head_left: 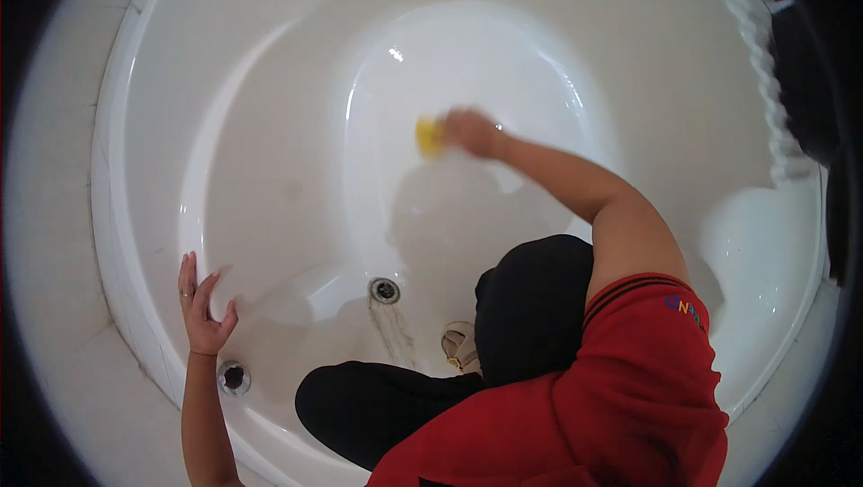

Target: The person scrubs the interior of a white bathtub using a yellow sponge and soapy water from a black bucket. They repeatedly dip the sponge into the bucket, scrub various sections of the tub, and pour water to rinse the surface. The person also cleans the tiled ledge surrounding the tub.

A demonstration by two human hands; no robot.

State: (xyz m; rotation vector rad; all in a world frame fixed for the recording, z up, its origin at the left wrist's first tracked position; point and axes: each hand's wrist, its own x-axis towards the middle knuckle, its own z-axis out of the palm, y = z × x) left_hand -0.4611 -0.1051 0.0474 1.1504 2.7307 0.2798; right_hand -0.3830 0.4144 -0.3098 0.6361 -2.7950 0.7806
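A white bathtub (270, 118) surrounds me, and I crouch inside it. My right hand (473, 133) is closed on a yellow sponge (429, 137) over the smooth oval floor of the tub; hand and sponge are smeared by motion. My left hand (206, 310) rests against the tub's left inner wall with its fingers apart, holding nothing; a ring shows on one finger. Just below that hand sits a round metal fitting (235, 378) with a dark hole. A round metal drain (384, 290) lies in the tub floor, with brownish stains (391, 330) trailing from it toward me.
My bent knees in black trousers (535, 307) and a beige sandal (460, 346) take up the near part of the tub. Along the upper right rim runs a white ribbed strip (753, 55). Dark cloth-like shapes (805, 87) are beyond it. Pale tiles (63, 190) border the left side.
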